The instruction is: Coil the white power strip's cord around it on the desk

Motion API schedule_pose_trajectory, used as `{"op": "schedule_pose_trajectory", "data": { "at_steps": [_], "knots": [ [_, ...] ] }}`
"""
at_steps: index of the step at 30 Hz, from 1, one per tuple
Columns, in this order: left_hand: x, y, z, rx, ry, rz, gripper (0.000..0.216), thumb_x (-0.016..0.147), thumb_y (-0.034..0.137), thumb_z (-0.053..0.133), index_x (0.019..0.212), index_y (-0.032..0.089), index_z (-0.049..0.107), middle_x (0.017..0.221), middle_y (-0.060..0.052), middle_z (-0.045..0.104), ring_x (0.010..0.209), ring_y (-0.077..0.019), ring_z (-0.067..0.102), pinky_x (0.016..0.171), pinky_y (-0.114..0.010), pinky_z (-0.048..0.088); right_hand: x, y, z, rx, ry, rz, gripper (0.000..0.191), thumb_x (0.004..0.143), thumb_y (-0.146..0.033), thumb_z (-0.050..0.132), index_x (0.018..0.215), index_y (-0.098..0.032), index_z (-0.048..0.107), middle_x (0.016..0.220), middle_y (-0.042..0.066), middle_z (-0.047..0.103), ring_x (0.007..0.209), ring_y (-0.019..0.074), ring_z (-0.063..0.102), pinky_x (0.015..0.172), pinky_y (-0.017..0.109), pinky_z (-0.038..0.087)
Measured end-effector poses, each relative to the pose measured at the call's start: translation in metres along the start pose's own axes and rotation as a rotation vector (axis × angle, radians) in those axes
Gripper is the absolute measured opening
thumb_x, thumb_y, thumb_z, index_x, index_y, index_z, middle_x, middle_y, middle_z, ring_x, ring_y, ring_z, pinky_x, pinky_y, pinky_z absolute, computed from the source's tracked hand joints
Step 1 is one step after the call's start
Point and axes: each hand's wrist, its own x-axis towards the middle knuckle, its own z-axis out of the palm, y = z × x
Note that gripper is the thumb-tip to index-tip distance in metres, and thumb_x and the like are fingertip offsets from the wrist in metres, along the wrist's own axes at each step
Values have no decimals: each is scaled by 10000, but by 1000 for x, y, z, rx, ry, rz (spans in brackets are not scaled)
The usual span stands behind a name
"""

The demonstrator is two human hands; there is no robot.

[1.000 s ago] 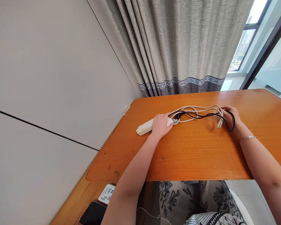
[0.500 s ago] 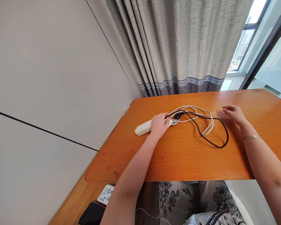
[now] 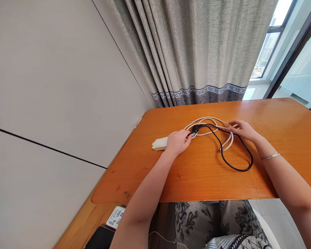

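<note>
A white power strip (image 3: 160, 144) lies on the wooden table, its right part covered by my left hand (image 3: 178, 141). The fingers of that hand are wrapped over the strip, and a black cable (image 3: 235, 168) comes out beside its thumb and fingertips. Just right of them is a black plug (image 3: 195, 128). Loops of white cord (image 3: 208, 118) spread rightward from the strip, crossing the black cable. At the right end of these loops, my right hand (image 3: 241, 129) has its thumb and fingers closed around the white cord.
The brown table (image 3: 197, 183) meets a pale wall panel (image 3: 54, 86) on the left. A grey curtain (image 3: 207, 52) hangs behind it. Below the left front edge lie a black phone-like object (image 3: 100, 238) and a white labelled box (image 3: 115, 217).
My right hand has moved left onto the white cord and closed on it. My left hand has slid slightly right along the strip, towards the plug. The black loop has shifted slightly nearer.
</note>
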Motion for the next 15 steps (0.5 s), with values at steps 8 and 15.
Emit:
{"op": "schedule_pose_trajectory", "data": {
  "at_steps": [8, 15],
  "knots": [
    [-3, 6, -17, -24, -173, 33, 527, 1009, 394, 338, 621, 189, 630, 699, -87, 708, 693, -217, 617, 617, -331, 305, 0, 2, 1, 1, -92, 95, 419, 835, -460, 641, 1132, -175, 719, 872, 64, 744, 809, 203, 678, 751, 295, 510],
    [0, 5, -28, -114, -300, -50, 488, 990, 403, 328, 631, 199, 588, 728, -76, 705, 701, -213, 601, 632, -323, 292, -3, -5, 0, 176, -183, 201, 357, 919, -380, 568, 1194, -160, 630, 696, 16, 660, 618, 146, 613, 616, 251, 494]
  ]
}}
